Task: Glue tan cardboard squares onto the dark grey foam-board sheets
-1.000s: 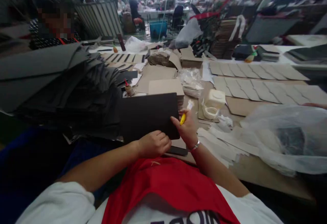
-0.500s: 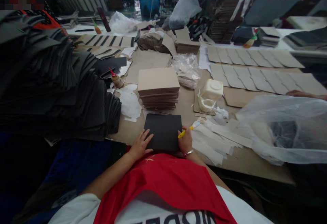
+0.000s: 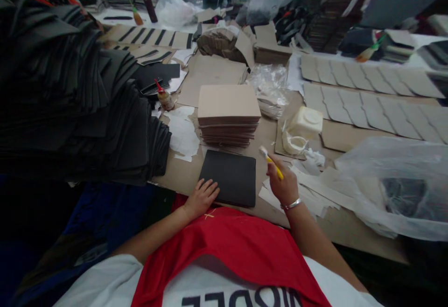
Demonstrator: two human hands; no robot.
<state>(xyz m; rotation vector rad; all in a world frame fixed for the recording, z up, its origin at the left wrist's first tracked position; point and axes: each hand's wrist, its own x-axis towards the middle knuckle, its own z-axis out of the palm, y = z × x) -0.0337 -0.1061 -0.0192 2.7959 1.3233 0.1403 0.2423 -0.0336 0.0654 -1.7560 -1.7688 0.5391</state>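
A person's left hand point(image 3: 202, 197) rests flat and unclenched, fingers spread over the near-left part of a thin black rectangular panel point(image 3: 233, 178), probably to steady it near the edge of a brown-topped table point(image 3: 268, 210). Right of the panel, the right hand point(image 3: 284, 183) grips a yellow-handled brush with pale bristles point(image 3: 269, 159), head pointing away, seemingly so the fingers avoid the bristles. Left of the left hand rises a tall heap of dark grey sheets point(image 3: 122, 125). Beyond the right hand sits a boxy cream plastic container point(image 3: 308, 121), apparently within easy reach. Ahead of both hands, past the panel, stands a stack of beige rectangular boards point(image 3: 229, 101), piled perhaps to save space.
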